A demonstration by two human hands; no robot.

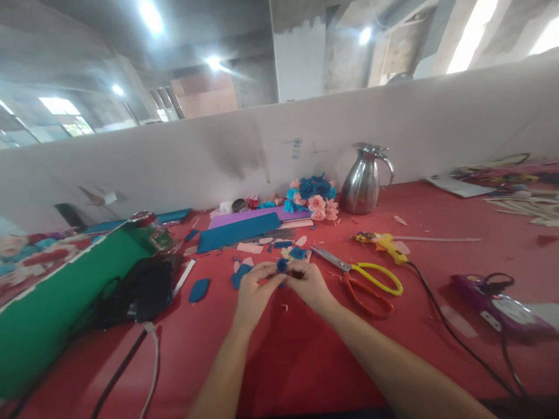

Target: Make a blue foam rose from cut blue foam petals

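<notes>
**Two hands, one small blue roll, and a busy red bench**

Two bare hands are working close together at the centre. The left hand [257,286] and the right hand [309,285] are both pinching one small, dark-blue, rolled piece [282,266] — fingers narrow around it, just above the table. One loose dark-blue petal-shaped piece [200,290] is lying to the left, and more blue and pink scraps are scattering beyond the fingertips, too jumbled to count.

One pair of steel scissors with a yellow and a red handle [379,278] is resting just beside the right hand, blades gaping slightly. Farther right, one yellow glue gun [392,249] is trailing one black cord, and one purple box with cables [469,286] is sitting nearer the edge. At the back, one shiny steel jug [360,183] is standing upright beside one bunch of blue and pink flowers [317,196]; one flat dark-blue sheet [238,233] is overlapping a purple one.

Underneath it all, a smooth red tabletop [279,361] is stretching wide — with a long white partition [183,160] running behind. Above that, four bright lamps are glowing in a grey concrete room.
</notes>
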